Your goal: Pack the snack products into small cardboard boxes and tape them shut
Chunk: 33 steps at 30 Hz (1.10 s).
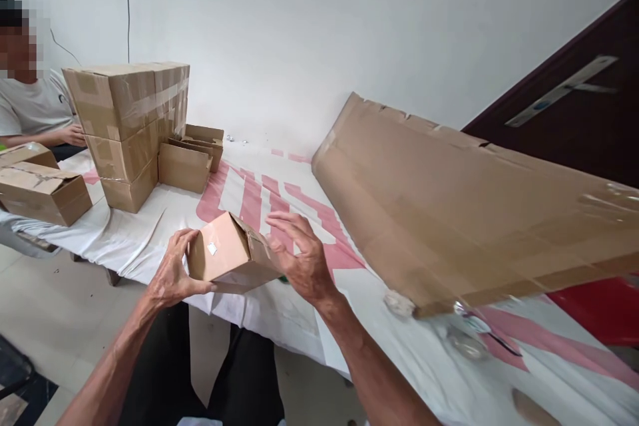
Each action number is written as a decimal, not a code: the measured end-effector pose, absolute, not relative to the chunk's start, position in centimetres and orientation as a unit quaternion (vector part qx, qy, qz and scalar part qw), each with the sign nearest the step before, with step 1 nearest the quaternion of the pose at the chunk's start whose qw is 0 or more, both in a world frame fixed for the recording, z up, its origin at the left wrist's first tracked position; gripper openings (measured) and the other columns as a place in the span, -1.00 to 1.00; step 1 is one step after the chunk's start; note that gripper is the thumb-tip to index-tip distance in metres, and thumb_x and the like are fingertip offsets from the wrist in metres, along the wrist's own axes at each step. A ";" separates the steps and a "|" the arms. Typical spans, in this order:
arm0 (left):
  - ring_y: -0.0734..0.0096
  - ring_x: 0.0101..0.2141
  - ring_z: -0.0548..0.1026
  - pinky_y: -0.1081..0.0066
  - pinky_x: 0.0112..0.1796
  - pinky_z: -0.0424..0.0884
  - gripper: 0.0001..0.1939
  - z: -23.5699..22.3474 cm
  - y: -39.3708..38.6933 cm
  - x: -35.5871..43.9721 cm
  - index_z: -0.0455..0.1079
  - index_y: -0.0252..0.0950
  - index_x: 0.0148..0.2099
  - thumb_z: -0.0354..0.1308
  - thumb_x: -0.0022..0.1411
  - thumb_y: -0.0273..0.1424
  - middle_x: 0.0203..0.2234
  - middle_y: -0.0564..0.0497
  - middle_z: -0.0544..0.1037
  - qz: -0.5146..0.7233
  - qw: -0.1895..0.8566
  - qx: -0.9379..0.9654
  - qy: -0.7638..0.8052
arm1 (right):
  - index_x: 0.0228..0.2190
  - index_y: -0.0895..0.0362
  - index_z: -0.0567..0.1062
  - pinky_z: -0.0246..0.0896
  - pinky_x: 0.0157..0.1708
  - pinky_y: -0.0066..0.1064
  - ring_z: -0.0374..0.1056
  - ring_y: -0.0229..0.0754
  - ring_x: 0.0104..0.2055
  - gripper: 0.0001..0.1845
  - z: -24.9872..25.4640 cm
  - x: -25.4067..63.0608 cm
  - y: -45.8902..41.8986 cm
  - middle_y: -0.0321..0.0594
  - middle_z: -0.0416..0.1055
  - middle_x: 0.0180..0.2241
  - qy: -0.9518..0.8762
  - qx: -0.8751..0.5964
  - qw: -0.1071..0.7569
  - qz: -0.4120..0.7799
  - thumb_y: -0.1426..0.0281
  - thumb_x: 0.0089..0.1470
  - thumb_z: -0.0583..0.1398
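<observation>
A small cardboard box (219,256) with a torn white label on one face is tilted at the near edge of the cloth-covered table. My left hand (177,269) grips its left end, thumb along the lower edge and fingers over the far side. On the other side, my right hand (303,258) has its fingers stretched out and apart, close to the box's right end. Whether its fingertips touch the cardboard, I cannot tell. Part of something green shows below the box, near the right hand.
Taped boxes (132,126) stand stacked at the left, beside open cartons (184,163). Another box (47,190) lies farther left, near a seated person (40,103). A large cardboard sheet (449,206) leans at the right. Tape rolls (466,343) lie on the white-and-red cloth (424,359).
</observation>
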<state>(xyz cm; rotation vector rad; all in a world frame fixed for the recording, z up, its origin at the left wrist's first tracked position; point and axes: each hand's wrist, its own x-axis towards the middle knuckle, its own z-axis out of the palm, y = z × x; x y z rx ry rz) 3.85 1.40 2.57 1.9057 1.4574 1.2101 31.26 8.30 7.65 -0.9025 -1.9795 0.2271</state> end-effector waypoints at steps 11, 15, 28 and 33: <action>-0.22 0.27 0.29 -0.13 0.26 0.36 0.02 3.9 0.7 6.4 0.22 -0.24 0.34 0.55 -0.16 -0.32 0.25 -0.27 0.30 0.436 0.213 0.692 0.534 | -0.27 0.15 0.63 0.31 0.00 -0.07 0.33 0.04 -0.03 -0.82 11.0 24.8 7.4 -0.06 0.51 -0.14 -0.944 -0.235 0.150 -0.179 0.58 0.28 0.23; -0.23 0.27 0.29 -0.17 0.26 0.35 0.01 4.0 0.8 6.5 0.23 -0.20 0.34 0.55 -0.16 -0.31 0.24 -0.26 0.31 0.442 0.204 0.692 0.533 | -0.31 0.12 0.63 0.26 0.00 -0.10 0.30 0.02 -0.06 -0.80 10.8 25.1 7.5 -0.09 0.49 -0.19 -0.949 -0.210 0.148 -0.182 0.57 0.30 0.22; -0.25 0.14 0.48 -0.19 0.14 0.51 -0.18 3.5 3.3 4.4 0.34 -0.20 0.27 0.43 0.03 -0.01 0.17 -0.24 0.41 0.447 0.069 0.735 0.505 | -0.27 0.15 0.56 0.29 0.06 -0.14 0.41 -0.07 -0.06 -0.85 12.4 22.5 6.5 -0.18 0.56 -0.19 -0.930 -0.262 0.198 -0.163 0.44 0.38 0.20; -0.39 0.18 0.50 -0.31 0.06 0.59 -0.13 1.1 4.6 0.5 0.24 0.16 0.37 0.39 0.01 -0.01 0.24 -0.05 0.42 0.421 0.128 0.716 0.542 | -0.33 0.09 0.52 0.34 -0.04 -0.34 0.43 -0.19 -0.13 -0.81 8.8 25.8 3.6 -0.23 0.57 -0.18 -0.889 -0.210 0.390 -0.115 0.42 0.38 0.18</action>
